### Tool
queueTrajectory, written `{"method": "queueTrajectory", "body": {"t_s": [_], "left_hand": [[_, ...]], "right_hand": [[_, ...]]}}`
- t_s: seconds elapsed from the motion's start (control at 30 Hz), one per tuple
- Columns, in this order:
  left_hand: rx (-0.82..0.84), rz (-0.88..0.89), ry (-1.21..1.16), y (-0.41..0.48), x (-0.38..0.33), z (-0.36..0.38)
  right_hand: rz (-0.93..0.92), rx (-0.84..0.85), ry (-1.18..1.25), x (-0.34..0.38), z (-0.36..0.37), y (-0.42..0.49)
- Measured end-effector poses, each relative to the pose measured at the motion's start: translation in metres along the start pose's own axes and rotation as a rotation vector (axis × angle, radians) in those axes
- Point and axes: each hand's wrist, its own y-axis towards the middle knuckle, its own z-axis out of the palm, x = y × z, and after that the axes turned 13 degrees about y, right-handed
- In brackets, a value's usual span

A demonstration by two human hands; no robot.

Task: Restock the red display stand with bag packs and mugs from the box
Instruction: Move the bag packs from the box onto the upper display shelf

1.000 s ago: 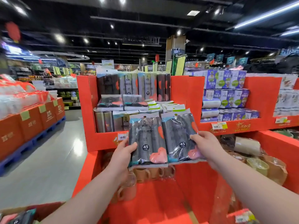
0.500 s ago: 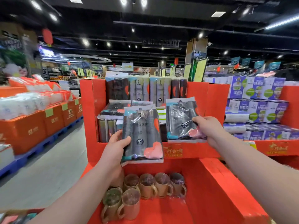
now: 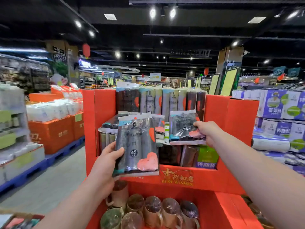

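The left pack point(image 3: 137, 142) and right pack point(image 3: 183, 128), held up before the stand point(image 3: 231, 129), look light, soft and slick-wrapped. The left hand point(image 3: 105, 159) pinches one's lower edge; the right hand point(image 3: 207, 132) grips the other's side. Edge holds probably suffice.

At centre frame I see the dark bag pack with a pink heart point(image 3: 137, 146) in glossy, crinkled clear plastic film that catches the lights. The second bag pack point(image 3: 183, 128), right of centre, has the same shiny wrap. The red display stand point(image 3: 239, 129) looks like matt cardboard. At the bottom, the tan mugs point(image 3: 151, 210) wear shiny, wrinkled film. The grey floor point(image 3: 54, 179), lower left, is smooth and polished.
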Motion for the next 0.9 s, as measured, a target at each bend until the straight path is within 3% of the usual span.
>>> {"method": "queueTrajectory", "body": {"t_s": [0.47, 0.6, 0.77, 0.9], "left_hand": [[-0.033, 0.014, 0.028, 0.012, -0.001, 0.01], [-0.018, 0.004, 0.03, 0.014, 0.0, 0.013], [-0.026, -0.001, 0.034, 0.017, -0.002, 0.016], [-0.017, 0.007, 0.035, 0.018, -0.002, 0.018]], "right_hand": [[0.059, 0.172, -0.168, 0.0, 0.02, 0.041], [0.11, 0.242, -0.036, -0.003, 0.018, 0.048], [-0.069, 0.157, -0.211, -0.019, 0.021, 0.059], [-0.085, 0.151, -0.245, -0.018, 0.02, 0.054]]}}
